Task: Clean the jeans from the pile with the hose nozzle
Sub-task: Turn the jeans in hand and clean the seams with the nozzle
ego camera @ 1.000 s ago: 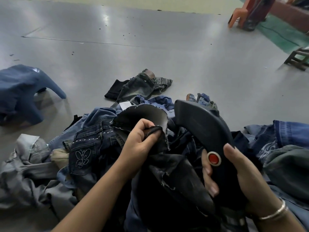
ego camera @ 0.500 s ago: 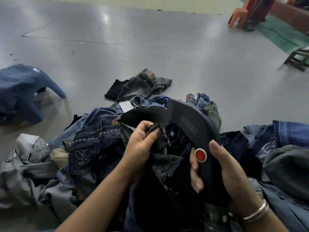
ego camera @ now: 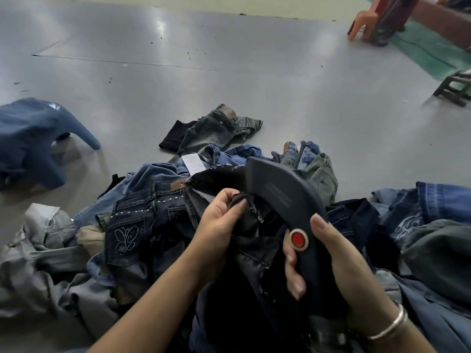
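Jeans (ego camera: 254,289), the black pair, sit right on top of the denim pile (ego camera: 142,225) on the grey floor (ego camera: 229,72). Left hand (ego camera: 216,225) has a fold of that dark fabric pinched between thumb and fingers. Right hand (ego camera: 339,271) is wrapped around the curved hose nozzle (ego camera: 285,197), thumb just beside its red button (ego camera: 298,239), nozzle tip lying over the black denim.

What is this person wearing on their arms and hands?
Both forearms are bare, with no sleeves or gloves in view. The left hand wears nothing. The right hand has a plain silver-coloured metal bangle round its wrist. The fingernails are short and unpainted, as far as the picture shows.
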